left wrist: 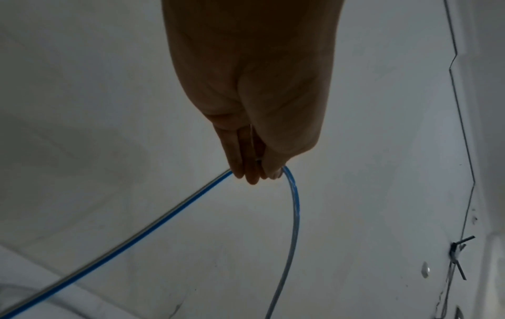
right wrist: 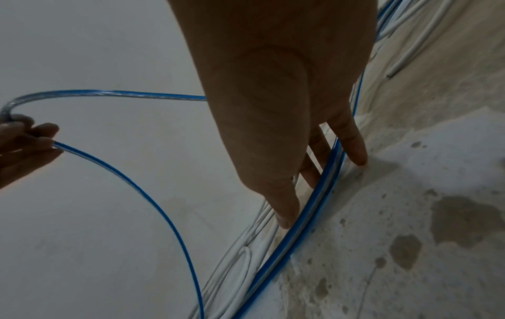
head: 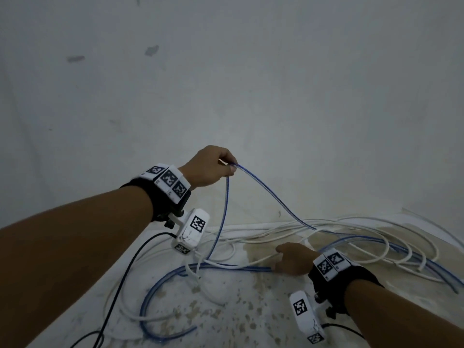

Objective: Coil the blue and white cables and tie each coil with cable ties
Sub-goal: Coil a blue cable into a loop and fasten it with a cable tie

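Observation:
A clear cable with a blue stripe (head: 263, 194) rises from the floor in a loop. My left hand (head: 221, 164) pinches the top of that loop, held up in front of the wall; in the left wrist view the fingertips (left wrist: 254, 172) close on the cable (left wrist: 164, 220), which hangs away on both sides. My right hand (head: 288, 259) is low at the floor. Its thumb and straight fingers (right wrist: 355, 151) stand on either side of the blue cable (right wrist: 273, 259) without closing on it. The left hand (right wrist: 27, 138) also shows at the edge of the right wrist view.
Several loose white cables (head: 351, 237) lie tangled along the foot of the wall (head: 251, 84). A black wrist-camera lead (head: 120, 285) crosses the stained floor (head: 251, 317) at the left. A dark clip (left wrist: 456, 252) sits on the wall at the right.

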A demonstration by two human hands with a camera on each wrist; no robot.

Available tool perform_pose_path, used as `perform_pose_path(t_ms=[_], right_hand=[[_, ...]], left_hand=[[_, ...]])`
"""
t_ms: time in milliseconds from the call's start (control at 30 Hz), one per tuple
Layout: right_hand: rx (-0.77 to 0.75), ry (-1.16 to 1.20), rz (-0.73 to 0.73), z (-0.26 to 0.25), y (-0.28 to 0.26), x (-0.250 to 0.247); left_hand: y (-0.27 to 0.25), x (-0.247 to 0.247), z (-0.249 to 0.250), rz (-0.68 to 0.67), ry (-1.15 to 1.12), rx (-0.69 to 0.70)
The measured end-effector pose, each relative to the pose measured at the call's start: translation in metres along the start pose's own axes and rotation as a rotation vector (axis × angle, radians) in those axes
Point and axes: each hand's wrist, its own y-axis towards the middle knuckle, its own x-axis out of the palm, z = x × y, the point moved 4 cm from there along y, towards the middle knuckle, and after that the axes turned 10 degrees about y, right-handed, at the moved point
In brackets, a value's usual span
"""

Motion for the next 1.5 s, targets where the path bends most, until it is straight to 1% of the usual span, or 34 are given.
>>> perform_pose_path(t_ms=[67,133,200,233,267,300,333,400,433,467,500,567,633,667,700,733,767,800,833,867,900,933,1000,1033,1100,1200,1267,1333,1433,1500], right_hand=[[0.001,0.007,-0.010,0.001,0.000,0.001],[-0.001,0.078,-0.009,0.003,0.000,-0.002],[-0.003,0.190,0.050,0.005,0.002,-0.009],[0.009,0.254,0.107,0.005,0.001,-0.015],[0.026,0.365,0.166,0.005,-0.001,-0.021],[0.029,0.568,0.220,0.005,-0.006,-0.027],[0.040,0.835,0.244,0.003,-0.011,-0.031],[0.089,1.358,0.249,0.002,-0.019,-0.037],[0.117,1.588,0.235,0.001,-0.021,-0.038],[0.133,1.764,0.217,0.001,-0.020,-0.040],[0.139,1.883,0.191,0.000,-0.018,-0.041],[0.167,2.010,0.175,0.000,-0.018,-0.040],[0.168,2.147,0.210,0.002,-0.020,-0.038],[0.200,2.189,0.247,0.003,-0.018,-0.038],[0.262,2.130,0.303,0.007,-0.015,-0.039],[0.281,2.002,0.317,0.004,-0.014,-0.044],[0.337,1.757,0.295,-0.001,-0.020,-0.041],[0.311,1.382,0.401,0.003,-0.019,-0.044],[0.273,1.268,0.464,0.003,-0.021,-0.047],[0.229,1.510,0.414,-0.004,-0.020,-0.046],[0.140,1.727,0.409,-0.006,-0.019,-0.052],[0.097,1.769,0.416,-0.011,-0.022,-0.052],[0.070,1.730,0.370,-0.018,-0.027,-0.054],[0.049,1.653,0.357,-0.021,-0.030,-0.055],[-0.049,1.541,0.355,-0.024,-0.034,-0.064],[-0.194,1.467,0.351,-0.033,-0.042,-0.074],[-0.225,1.412,0.356,-0.036,-0.045,-0.078],[-0.254,1.357,0.322,-0.038,-0.049,-0.081],[-0.331,1.394,0.269,-0.043,-0.055,-0.087],[-0.382,1.454,0.293,-0.049,-0.060,-0.096]], left_hand=[[-0.002,-0.008,0.003,0.046,-0.014,0.022],[-0.005,-0.015,0.004,0.062,-0.002,0.046],[-0.009,-0.018,0.003,0.035,0.070,0.066],[-0.012,-0.018,0.002,0.002,0.129,0.074],[-0.015,-0.016,0.000,-0.043,0.193,0.084],[-0.017,-0.013,-0.002,-0.088,0.255,0.095],[-0.020,-0.010,-0.004,-0.125,0.303,0.106],[-0.025,-0.005,-0.007,-0.158,0.339,0.109],[-0.027,-0.003,-0.008,-0.168,0.333,0.106],[-0.030,-0.002,-0.009,-0.182,0.323,0.101],[-0.033,-0.001,-0.009,-0.200,0.315,0.101],[-0.041,0.000,-0.005,-0.244,0.306,0.118],[-0.050,0.001,-0.003,-0.289,0.295,0.140],[-0.054,0.001,-0.003,-0.308,0.287,0.141],[-0.057,0.001,-0.004,-0.322,0.281,0.138],[-0.059,0.001,-0.005,-0.330,0.281,0.134],[-0.060,0.000,-0.007,-0.335,0.291,0.132],[-0.061,0.000,-0.008,-0.339,0.310,0.134],[-0.063,0.001,-0.009,-0.342,0.336,0.138],[-0.063,0.002,-0.009,-0.343,0.357,0.139],[-0.063,0.002,-0.010,-0.342,0.369,0.137],[-0.063,0.003,-0.012,-0.341,0.372,0.132],[-0.064,0.005,-0.015,-0.341,0.374,0.118],[-0.064,0.006,-0.015,-0.341,0.377,0.111],[-0.066,0.008,-0.014,-0.337,0.362,0.098],[-0.068,0.013,-0.010,-0.324,0.347,0.097],[-0.067,0.014,-0.009,-0.301,0.370,0.103],[-0.065,0.013,-0.009,-0.286,0.373,0.095],[-0.064,0.010,-0.009,-0.274,0.365,0.079],[-0.064,0.008,-0.009,-0.254,0.368,0.068]])
